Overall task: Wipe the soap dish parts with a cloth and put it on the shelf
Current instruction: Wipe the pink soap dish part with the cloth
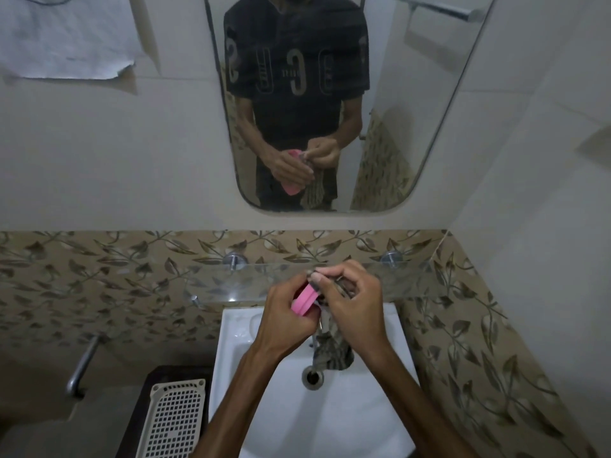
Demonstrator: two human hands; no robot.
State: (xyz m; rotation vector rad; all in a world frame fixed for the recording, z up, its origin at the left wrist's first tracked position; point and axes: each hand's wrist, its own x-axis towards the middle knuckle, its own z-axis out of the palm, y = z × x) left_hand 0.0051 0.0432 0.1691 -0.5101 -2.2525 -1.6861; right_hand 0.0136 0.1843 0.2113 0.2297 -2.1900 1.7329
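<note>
My left hand (287, 309) grips a pink soap dish part (305, 301) above the white sink (231, 358). My right hand (353, 299) holds a patterned grey-brown cloth (332, 353) and presses it against the top edge of the pink part. The cloth's loose end hangs down toward the drain (312, 376). A glass shelf (231, 282) on metal pegs runs along the wall just behind my hands. The mirror (413, 110) above reflects both hands, the pink part and the cloth.
A cream perforated tray (173, 421) lies on a dark surface left of the sink. A metal tap pipe (84, 368) sticks out from the left wall. Leaf-patterned tiles (99, 276) cover the lower wall. A white paper (66, 34) hangs at upper left.
</note>
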